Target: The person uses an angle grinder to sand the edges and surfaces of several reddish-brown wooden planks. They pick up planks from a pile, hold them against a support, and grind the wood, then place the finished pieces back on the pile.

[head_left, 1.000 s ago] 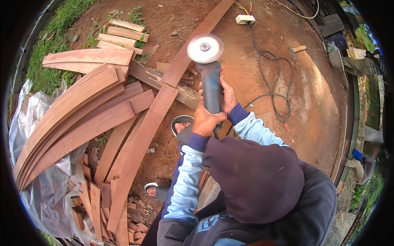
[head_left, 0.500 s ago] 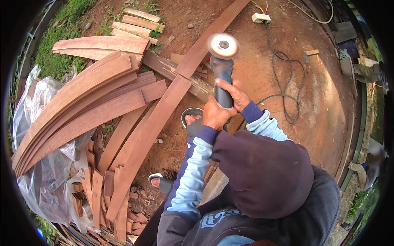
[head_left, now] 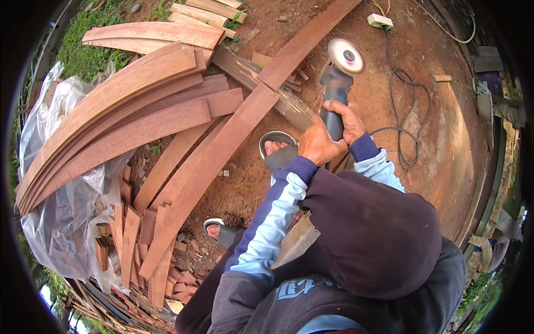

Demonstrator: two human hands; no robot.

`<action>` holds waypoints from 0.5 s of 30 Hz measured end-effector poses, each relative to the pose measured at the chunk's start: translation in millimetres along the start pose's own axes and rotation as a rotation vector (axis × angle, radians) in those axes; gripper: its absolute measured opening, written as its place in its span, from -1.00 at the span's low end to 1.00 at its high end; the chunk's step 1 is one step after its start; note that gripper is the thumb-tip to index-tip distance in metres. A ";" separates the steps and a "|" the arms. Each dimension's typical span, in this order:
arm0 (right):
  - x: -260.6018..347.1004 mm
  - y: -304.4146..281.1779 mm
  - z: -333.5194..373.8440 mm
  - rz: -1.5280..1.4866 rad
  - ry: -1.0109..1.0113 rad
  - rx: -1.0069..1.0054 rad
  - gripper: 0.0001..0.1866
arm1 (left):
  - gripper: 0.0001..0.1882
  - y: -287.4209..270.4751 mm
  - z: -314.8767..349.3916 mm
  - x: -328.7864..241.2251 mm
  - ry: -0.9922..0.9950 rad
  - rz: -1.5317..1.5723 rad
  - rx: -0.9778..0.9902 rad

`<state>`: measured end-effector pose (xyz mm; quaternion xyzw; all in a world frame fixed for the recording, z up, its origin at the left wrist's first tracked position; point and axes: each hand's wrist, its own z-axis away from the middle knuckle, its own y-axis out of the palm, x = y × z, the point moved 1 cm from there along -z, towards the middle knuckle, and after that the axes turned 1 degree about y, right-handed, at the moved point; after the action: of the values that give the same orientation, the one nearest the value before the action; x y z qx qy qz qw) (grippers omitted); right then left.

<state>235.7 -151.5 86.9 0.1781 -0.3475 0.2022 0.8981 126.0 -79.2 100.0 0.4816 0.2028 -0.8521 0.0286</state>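
Note:
Both my hands hold a dark angle grinder (head_left: 337, 88) out in front of me. Its pale round disc (head_left: 346, 56) is at the far end, off the wood. My left hand (head_left: 321, 143) wraps the rear of the body, and my right hand (head_left: 348, 119) grips it just ahead, on the right side. To the left of the tool, a long reddish-brown board (head_left: 219, 153) lies slantwise, its far end meeting another board (head_left: 306, 47). A weathered timber (head_left: 283, 103) passes beneath them.
Curved boards (head_left: 119, 106) are stacked at the left over clear plastic sheeting (head_left: 64, 234). Short offcuts (head_left: 183, 284) lie near my feet. On the right, a black cord (head_left: 414, 119) loops over bare earth below a white socket box (head_left: 380, 21). A hammer-like tool (head_left: 442, 78) lies beyond.
The grinder has swung to the right, away from the boards, and its disc is tilted differently. Both hands keep their hold. The whole view has shifted a little.

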 end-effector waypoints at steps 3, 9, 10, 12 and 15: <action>-0.1 -5.0 -2.6 -0.028 0.006 0.026 -0.72 | -0.10 1.3 -2.1 7.9 0.070 0.014 0.018; 4.1 -16.6 -4.7 -0.128 -0.032 -0.019 -0.70 | -0.04 -5.4 10.4 8.6 0.120 0.236 0.056; 2.0 -23.6 -12.0 -0.096 -0.051 -0.050 -0.68 | -0.11 -6.7 12.3 10.6 0.103 0.305 0.045; 1.6 -28.0 -15.9 -0.080 -0.041 -0.061 -0.68 | -0.17 -9.4 18.4 20.6 0.101 0.317 -0.023; 14.1 -28.6 -8.4 -0.084 0.025 -0.070 -0.70 | -0.29 -23.4 32.6 28.2 0.115 0.431 -0.109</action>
<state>263.8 -168.7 85.7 0.1584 -0.3353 0.1540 0.9158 78.8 -65.8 98.7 0.5592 0.1422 -0.7853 0.2245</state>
